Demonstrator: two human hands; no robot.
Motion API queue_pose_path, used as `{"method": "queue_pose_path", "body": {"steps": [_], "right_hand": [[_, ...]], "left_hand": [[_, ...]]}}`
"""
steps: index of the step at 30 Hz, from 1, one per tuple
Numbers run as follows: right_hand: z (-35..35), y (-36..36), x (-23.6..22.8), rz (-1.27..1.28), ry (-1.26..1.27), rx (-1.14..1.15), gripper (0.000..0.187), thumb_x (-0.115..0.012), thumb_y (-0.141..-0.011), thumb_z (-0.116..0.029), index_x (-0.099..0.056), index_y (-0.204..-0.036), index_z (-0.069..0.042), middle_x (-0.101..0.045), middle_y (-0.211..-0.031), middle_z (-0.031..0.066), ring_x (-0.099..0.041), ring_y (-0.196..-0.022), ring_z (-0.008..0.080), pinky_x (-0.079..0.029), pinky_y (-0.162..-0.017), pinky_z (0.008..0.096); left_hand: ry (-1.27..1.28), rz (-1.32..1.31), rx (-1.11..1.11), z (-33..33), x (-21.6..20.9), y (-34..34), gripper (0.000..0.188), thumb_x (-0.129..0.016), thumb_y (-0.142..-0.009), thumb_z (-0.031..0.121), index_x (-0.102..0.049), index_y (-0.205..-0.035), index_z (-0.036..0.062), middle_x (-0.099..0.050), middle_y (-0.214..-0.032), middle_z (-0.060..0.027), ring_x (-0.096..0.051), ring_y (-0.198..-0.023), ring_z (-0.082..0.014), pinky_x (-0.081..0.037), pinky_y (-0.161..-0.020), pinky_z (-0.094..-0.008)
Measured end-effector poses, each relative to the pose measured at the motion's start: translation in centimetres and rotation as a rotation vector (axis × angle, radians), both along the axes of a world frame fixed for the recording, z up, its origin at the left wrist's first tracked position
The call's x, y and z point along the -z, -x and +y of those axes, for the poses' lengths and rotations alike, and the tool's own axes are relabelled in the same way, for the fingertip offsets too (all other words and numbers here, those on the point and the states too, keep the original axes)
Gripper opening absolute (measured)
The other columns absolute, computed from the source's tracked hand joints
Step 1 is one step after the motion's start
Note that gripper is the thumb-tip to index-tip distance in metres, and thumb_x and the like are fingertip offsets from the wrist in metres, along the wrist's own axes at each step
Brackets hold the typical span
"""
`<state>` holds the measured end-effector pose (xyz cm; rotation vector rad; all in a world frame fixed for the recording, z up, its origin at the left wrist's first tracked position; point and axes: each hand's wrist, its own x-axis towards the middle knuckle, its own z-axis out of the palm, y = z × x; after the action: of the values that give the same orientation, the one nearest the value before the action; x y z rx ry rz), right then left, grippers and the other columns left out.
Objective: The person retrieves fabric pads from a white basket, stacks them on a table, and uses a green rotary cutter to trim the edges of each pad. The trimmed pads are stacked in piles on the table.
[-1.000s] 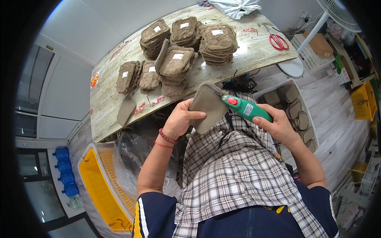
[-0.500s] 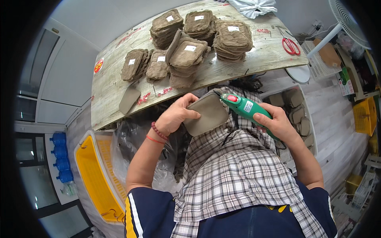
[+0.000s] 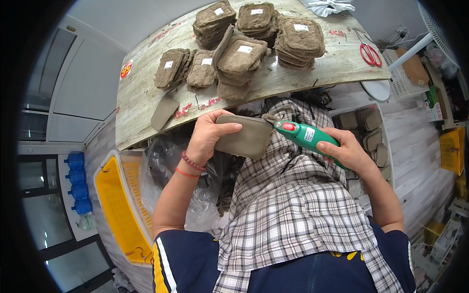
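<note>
My left hand (image 3: 209,134) grips a flat, round-cornered tan panel (image 3: 244,139), with the thumb on its smooth face. In my right hand (image 3: 346,149) is a green handheld electric cutter (image 3: 308,136) with a red button. The cutter's tip meets the panel's right edge, where a tuft of brown fuzz (image 3: 269,117) sticks out. Both are above my lap, which a checked apron (image 3: 293,210) covers. Whether the blade is running cannot be seen.
Stacks of fuzzy brown panels (image 3: 299,41) with white labels stand on the table (image 3: 132,107). A loose tan panel (image 3: 164,112) lies at its front edge; red scissors (image 3: 370,54) lie right. A white bin (image 3: 388,156) holds more panels; a yellow basket (image 3: 110,193) stands left.
The panel has turned a little in my left hand and shifted left, its top edge now nearly level. The cutter tip has moved slightly down along its edge. The view has shifted slightly.
</note>
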<state>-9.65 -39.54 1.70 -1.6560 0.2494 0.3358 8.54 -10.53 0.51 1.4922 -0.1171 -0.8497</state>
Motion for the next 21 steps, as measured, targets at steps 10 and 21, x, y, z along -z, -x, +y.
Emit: {"method": "queue_pose_path", "body": {"steps": [10, 21], "right_hand": [[0.4, -0.2, -0.6, 0.004, 0.098, -0.031, 0.039, -0.068, -0.088, -0.027, -0.062, -0.114, 0.001, -0.059, -0.076, 0.0004, -0.053, -0.062, 0.0054, -0.045, -0.053, 0.0218], [1.4, -1.9, -0.1, 0.002, 0.047, -0.072, 0.037, -0.069, -0.087, -0.029, -0.064, -0.11, 0.0, -0.057, -0.069, -0.0009, -0.051, -0.059, 0.0046, -0.043, -0.053, 0.022]], "left_hand": [[-0.063, -0.203, 0.213, -2.0, 0.1, 1.1, 0.026, -0.074, -0.074, -0.002, -0.066, -0.098, 0.0019, -0.069, -0.087, -0.0027, -0.063, -0.078, -0.008, -0.051, -0.072, -0.0227], [-0.137, -0.339, 0.326, -3.2, 0.6, 2.1, 0.089, -0.074, -0.068, -0.01, -0.032, -0.146, 0.0025, -0.064, -0.091, -0.0036, -0.06, -0.08, -0.0087, -0.049, -0.076, -0.0234]]}}
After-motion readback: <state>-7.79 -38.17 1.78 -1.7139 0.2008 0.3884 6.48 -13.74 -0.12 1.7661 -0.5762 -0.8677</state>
